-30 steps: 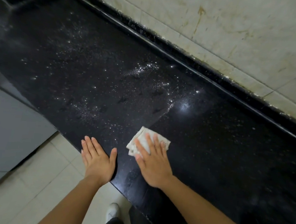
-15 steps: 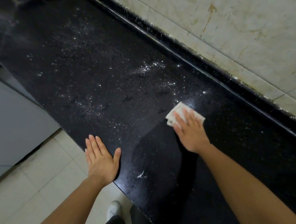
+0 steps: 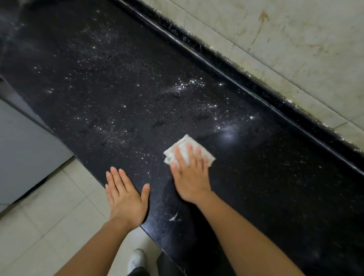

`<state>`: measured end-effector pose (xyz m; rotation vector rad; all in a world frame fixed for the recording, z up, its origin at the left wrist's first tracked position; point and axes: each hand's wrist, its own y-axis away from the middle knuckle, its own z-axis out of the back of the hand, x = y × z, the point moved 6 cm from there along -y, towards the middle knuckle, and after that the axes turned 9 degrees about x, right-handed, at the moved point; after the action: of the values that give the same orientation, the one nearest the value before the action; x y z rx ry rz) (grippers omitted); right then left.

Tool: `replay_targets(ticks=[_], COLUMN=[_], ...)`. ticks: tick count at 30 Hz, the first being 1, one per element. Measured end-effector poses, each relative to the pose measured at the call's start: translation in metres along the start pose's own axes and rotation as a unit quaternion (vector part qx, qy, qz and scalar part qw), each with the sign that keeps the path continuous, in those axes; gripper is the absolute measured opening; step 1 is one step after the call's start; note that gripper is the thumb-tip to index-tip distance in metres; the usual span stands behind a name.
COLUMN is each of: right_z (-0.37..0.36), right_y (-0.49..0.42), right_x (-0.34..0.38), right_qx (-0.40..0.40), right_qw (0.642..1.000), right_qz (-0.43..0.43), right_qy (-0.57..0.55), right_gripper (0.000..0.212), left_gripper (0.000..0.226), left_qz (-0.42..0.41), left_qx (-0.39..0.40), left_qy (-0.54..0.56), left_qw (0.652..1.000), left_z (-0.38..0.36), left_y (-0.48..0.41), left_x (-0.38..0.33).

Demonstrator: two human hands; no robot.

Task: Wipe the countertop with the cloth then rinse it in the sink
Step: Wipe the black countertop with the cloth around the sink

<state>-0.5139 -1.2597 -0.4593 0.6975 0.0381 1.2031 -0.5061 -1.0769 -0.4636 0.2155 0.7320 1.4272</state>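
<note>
While the right hand (image 3: pixel 191 178) lies flat on the cloth (image 3: pixel 185 142), fingers straight and a little spread, I read this as the middle of the wiping step. The cloth is a small folded white pad on the black countertop (image 3: pixel 116 76), roughly midway between the front edge and the raised back lip (image 3: pixel 228 62). Most of it is under my fingers, with its far corners showing. The left hand (image 3: pixel 126 197) rests palm down on the front edge, fingers straight and close together, thumb apart. It holds nothing and I judge it a brace.

Left of the cloth and beyond it, the stone is scattered with bright specks (image 3: pixel 186 87), droplets or grit, I cannot tell which. To the right it looks darker and plainer, so I judge that side done and the speckled side the work left. A thin white smear (image 3: pixel 173 218) sits near the front edge between my forearms.

To do this well, I would press evenly through the whole palm so the pad neither bunches nor slips out. I would run overlapping strokes from the back lip toward me, working leftward into the specks. I would gather the debris to one spot rather than push it onto the floor (image 3: pixel 46 225). The seam under the lip looks likely to trap dirt and wants a fingertip pass. No sink is in view, so the rinse comes later.
</note>
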Motion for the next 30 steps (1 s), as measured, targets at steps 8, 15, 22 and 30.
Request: replay_targets(ticks=[8, 15, 22, 30], right_z=[-0.014, -0.018, -0.063, -0.091], right_y=[0.044, 0.106, 0.172, 0.148], right_x=[-0.034, -0.116, -0.097, -0.014], right_qx=[0.047, 0.022, 0.073, 0.045], right_qw=[0.981, 0.997, 0.992, 0.978], right_qz=[0.152, -0.014, 0.022, 0.137], right_qy=[0.111, 0.075, 0.102, 0.149], right_gripper=[0.052, 0.059, 0.052, 0.054], left_gripper=[0.083, 0.083, 0.077, 0.067], left_qz=[-0.003, -0.016, -0.064, -0.111], left_qx=[0.005, 0.011, 0.012, 0.013], left_qy=[-0.014, -0.003, 0.019, 0.019], left_qw=[1.0, 1.0, 0.998, 0.994], left_z=[0.0, 0.0, 0.002, 0.01], left_y=[0.0, 0.0, 0.003, 0.004], left_x=[0.002, 0.003, 0.008, 0.02])
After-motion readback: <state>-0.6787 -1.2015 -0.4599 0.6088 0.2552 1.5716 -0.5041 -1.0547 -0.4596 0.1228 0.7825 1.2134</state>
